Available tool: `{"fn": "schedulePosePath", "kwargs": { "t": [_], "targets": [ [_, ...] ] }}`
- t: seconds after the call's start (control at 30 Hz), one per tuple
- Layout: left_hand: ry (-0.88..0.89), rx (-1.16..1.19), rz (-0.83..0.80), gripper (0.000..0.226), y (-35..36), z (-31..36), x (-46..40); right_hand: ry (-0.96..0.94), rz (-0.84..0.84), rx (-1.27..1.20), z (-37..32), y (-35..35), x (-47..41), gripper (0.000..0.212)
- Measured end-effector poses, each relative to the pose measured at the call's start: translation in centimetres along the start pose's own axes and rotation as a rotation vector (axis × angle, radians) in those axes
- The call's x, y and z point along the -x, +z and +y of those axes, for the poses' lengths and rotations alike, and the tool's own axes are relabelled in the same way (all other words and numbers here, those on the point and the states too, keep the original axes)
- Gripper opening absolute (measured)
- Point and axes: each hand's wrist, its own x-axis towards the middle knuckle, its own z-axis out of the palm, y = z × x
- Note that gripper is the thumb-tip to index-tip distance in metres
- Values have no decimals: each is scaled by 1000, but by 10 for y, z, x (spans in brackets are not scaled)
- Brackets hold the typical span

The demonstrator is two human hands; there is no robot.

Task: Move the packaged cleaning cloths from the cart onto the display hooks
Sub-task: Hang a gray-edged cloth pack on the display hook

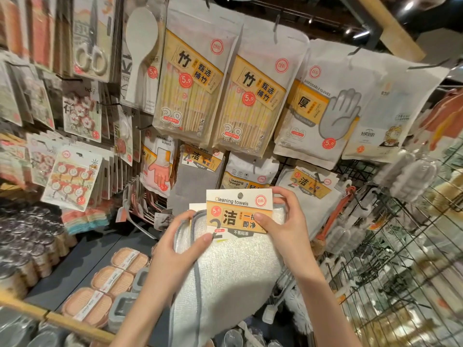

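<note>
Blur smears the left edge and the wire grid (400,246) at lower right, and we cannot make out any hook behind the cleaning cloths (225,259) we hold at lower centre. Our left hand (180,244) curls round the pack's left edge, while our right hand (283,221) pinches its card header (238,211), thumb in front. Hanging packs of chopsticks (190,88) and disposable gloves (318,108) fill the upper frame above a dark shelf (82,261).
</note>
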Motion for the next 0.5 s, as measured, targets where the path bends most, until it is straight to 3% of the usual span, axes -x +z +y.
{"fn": "schedulePosePath", "kwargs": {
  "t": [0.13,0.5],
  "targets": [
    [-22,71,27,36,1,1,1,2,33,-3,2,-6,-2,50],
    [-33,84,49,49,2,-7,-3,73,265,-61,41,-57,-31,51]
  ]
}}
